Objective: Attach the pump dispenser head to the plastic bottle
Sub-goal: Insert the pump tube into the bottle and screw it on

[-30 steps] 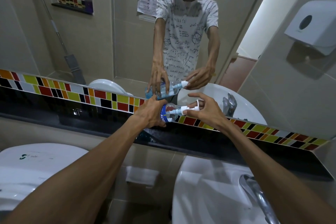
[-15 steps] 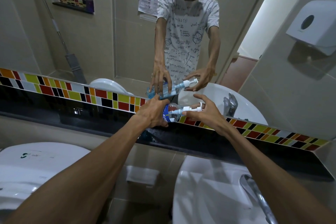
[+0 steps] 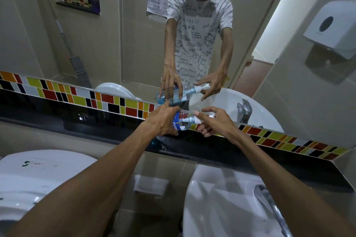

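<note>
A clear plastic bottle [image 3: 183, 121] with a blue label lies almost level above the black ledge, and my left hand [image 3: 163, 121] is wrapped around its body. The white pump dispenser head [image 3: 199, 119] sits in the bottle's neck, with its tube inside and its nozzle pointing right. My right hand [image 3: 215, 123] is at the pump with its fingers spread. The thumb rests on the collar, the index finger stretches above the nozzle, and the other fingers curl below without pinching. The mirror repeats both hands and the bottle.
A black ledge [image 3: 221, 150] runs under the mirror, with a band of coloured tiles [image 3: 107, 102] above it. Below me is a white basin [image 3: 212, 204] with a chrome tap [image 3: 269, 206], and a white toilet tank lid [image 3: 38, 171] lies at the left. A paper dispenser [image 3: 331, 27] hangs on the right wall.
My right hand has gone from pinching the pump's nozzle to a looser, spread pose with the thumb on the collar. The bottle in my left hand has stayed nearly still.
</note>
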